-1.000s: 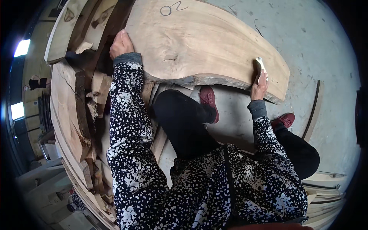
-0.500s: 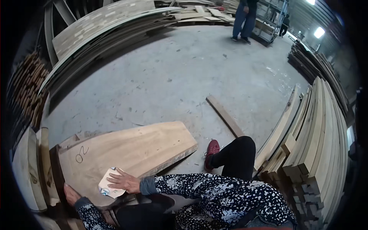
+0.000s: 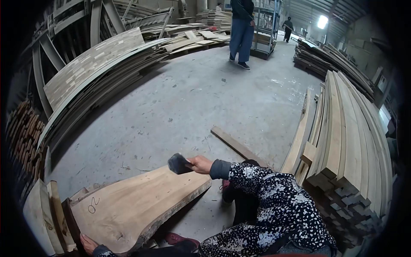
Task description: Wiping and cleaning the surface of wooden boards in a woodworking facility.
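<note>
Clamped in my right hand (image 3: 200,163) is a dark block (image 3: 178,163), my fingers closed round its near end so the blunt dark head sticks out to the left. It hangs just above the far end of the wooden slab (image 3: 137,205), close over the surface; whether it actually touches the wood I cannot tell. My right sleeve, black with white speckles, runs back from the wrist toward the lower right.

Down at the bottom edge, my left hand (image 3: 87,244) lies against the near lower end of the slab, fingers pressed to the wood beneath a handwritten mark. How far those fingers curl under the edge is hidden, so I cannot tell whether they are gripping or just bracing.

The slab is pale, broad and rough along its right edge, propped at a slant on the grey concrete floor (image 3: 192,107), with more offcuts stacked against its left side. A loose plank (image 3: 237,145) lies on the floor just beyond my right arm. Tall stacks of boards (image 3: 346,141) stand to my right. Another person in blue trousers (image 3: 241,32) stands well away across the floor.
</note>
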The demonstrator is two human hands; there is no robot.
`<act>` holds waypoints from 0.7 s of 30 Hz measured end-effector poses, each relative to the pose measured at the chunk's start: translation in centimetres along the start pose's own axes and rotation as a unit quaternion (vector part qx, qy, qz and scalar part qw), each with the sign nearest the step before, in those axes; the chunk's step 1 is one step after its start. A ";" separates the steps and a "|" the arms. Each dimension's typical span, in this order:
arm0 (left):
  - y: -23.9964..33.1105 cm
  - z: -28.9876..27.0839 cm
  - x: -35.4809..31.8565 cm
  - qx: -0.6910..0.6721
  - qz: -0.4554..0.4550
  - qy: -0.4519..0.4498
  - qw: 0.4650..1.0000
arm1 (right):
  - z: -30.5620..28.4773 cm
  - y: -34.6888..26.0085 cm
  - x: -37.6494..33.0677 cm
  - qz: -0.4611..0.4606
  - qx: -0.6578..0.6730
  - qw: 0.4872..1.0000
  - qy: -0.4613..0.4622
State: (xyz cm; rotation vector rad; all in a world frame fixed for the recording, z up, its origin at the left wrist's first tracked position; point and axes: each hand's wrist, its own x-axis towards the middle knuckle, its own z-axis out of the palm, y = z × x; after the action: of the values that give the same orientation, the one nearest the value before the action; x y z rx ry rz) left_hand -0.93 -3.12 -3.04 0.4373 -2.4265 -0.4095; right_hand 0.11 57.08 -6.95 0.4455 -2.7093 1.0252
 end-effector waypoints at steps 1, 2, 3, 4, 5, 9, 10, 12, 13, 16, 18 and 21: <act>-0.5 0.1 0.0 0.005 -0.001 0.004 1.000 | -0.7 0.2 -0.5 0.028 0.019 0.998 0.061; -0.8 0.2 0.0 0.010 -0.002 0.009 1.000 | -1.0 0.4 -0.7 0.032 0.022 0.997 0.066; -1.1 0.2 0.1 0.016 -0.003 0.013 1.000 | -1.3 0.5 -0.9 0.063 0.064 0.991 0.098; -0.9 0.2 0.1 0.018 0.004 0.013 1.000 | -1.4 0.7 -1.1 0.093 0.106 0.981 0.129; -0.7 0.2 0.0 0.022 0.008 0.015 1.000 | -1.4 0.8 -1.3 0.123 0.148 0.968 0.159; 0.7 -0.4 -0.5 0.028 0.014 0.018 0.999 | -0.6 0.0 -1.4 0.070 0.102 0.975 0.184; 1.1 -0.5 -0.6 0.024 0.009 0.016 1.000 | -0.5 -0.3 -1.3 0.072 0.103 0.975 0.185; 1.2 -0.5 -0.5 0.022 0.005 0.015 1.000 | -0.1 -0.7 -1.1 0.054 0.091 0.981 0.164; 0.9 -0.5 -0.4 0.018 0.012 0.017 1.000 | 0.1 -0.8 -1.0 0.044 0.084 0.984 0.153; 0.5 -0.3 -0.1 0.008 0.024 0.023 0.999 | 0.5 -0.6 -0.6 0.043 0.077 0.985 0.149; 1.0 -0.4 -0.4 0.005 0.024 0.020 1.000 | 0.7 -0.7 -0.6 0.043 0.070 0.986 0.145; 0.6 -0.5 -0.5 0.017 0.016 0.014 1.000 | 0.6 -1.1 -1.0 0.021 0.056 0.989 0.138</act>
State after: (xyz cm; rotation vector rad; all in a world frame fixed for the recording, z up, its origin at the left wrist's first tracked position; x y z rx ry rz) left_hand -0.34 -2.52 -2.68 0.4146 -2.4128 -0.3473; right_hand 1.36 56.08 -7.02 0.2445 -2.4335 1.1611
